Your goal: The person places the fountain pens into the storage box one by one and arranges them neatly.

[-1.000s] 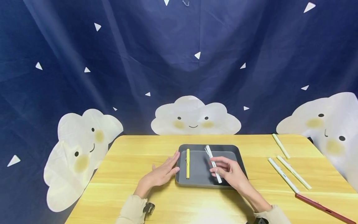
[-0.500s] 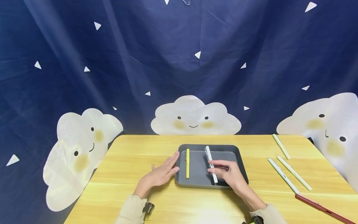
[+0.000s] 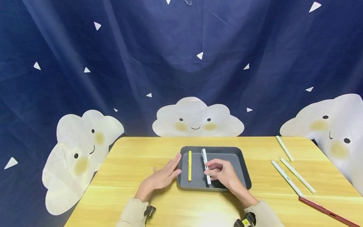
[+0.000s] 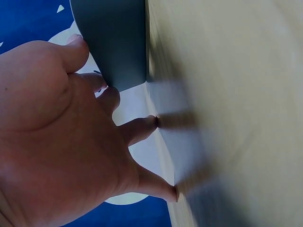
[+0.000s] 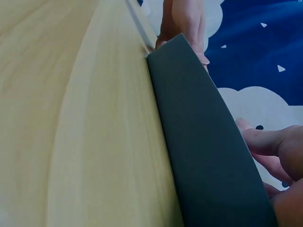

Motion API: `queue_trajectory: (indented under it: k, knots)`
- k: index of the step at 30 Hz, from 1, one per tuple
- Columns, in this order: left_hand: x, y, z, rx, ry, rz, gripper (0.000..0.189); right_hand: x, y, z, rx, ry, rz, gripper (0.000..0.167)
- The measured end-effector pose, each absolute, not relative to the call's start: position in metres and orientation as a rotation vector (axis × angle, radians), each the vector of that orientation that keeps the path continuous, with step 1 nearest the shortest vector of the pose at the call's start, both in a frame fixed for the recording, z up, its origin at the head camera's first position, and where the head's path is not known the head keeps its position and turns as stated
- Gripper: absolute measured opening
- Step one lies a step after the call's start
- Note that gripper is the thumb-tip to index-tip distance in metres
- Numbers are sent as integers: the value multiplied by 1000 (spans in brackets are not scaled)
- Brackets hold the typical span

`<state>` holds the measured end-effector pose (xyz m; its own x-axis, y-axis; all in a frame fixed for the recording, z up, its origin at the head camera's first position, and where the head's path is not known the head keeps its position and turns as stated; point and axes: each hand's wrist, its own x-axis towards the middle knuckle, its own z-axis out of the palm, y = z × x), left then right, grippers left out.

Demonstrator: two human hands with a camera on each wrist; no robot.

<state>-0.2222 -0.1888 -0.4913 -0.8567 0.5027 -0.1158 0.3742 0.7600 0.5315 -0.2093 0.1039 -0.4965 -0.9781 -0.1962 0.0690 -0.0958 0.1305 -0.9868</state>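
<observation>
A dark grey tray lies on the table, with a yellow pen upright along its left side. My right hand pinches a white pen between thumb and fingers, over the middle of the tray. The pen's clip end points to the far side. Against the tray's left wall rests my left hand, its fingers straight; in the left wrist view its thumb and fingertips touch the tray's side and the table. The right wrist view hides the white pen behind the tray wall.
To the right on the wooden table lie a pale green pen, another pale green pen, a pale blue pen and a dark red pen. A blue curtain with clouds hangs behind.
The right hand has moved left with the white pen, which now stands straighter and closer to the yellow pen. The left hand has stayed at the tray's left wall.
</observation>
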Motion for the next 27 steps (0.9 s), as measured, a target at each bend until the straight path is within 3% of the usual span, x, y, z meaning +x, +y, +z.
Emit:
queue_trajectory:
  k: [13,27]
  knots:
    - [-223,-190,-494,659,2717,741,66,-225,88,-503,-254,2189,-2056,28]
    - [-222,-189,-493,683,2719,751,66,-230,71,-503,-233,2509,-1773,18]
